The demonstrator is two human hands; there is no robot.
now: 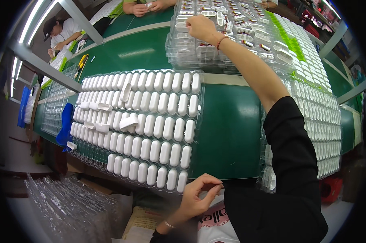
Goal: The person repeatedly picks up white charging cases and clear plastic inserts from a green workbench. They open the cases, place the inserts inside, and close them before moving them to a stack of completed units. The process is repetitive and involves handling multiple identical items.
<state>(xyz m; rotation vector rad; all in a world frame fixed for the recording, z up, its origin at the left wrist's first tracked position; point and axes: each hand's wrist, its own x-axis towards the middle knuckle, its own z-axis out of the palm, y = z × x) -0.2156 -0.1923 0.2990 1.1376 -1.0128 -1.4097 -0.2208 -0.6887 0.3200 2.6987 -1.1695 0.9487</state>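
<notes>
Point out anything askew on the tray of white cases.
Several white pieces lie crosswise or slanted atop the otherwise neat rows in the clear tray; another sits by its left edge, near the blue object.

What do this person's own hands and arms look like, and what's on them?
Both hands are ungloved. The right hand has a thin reddish band at its wrist; the left hand has a thin pale bracelet. The black right sleeve ends near the elbow.
</notes>
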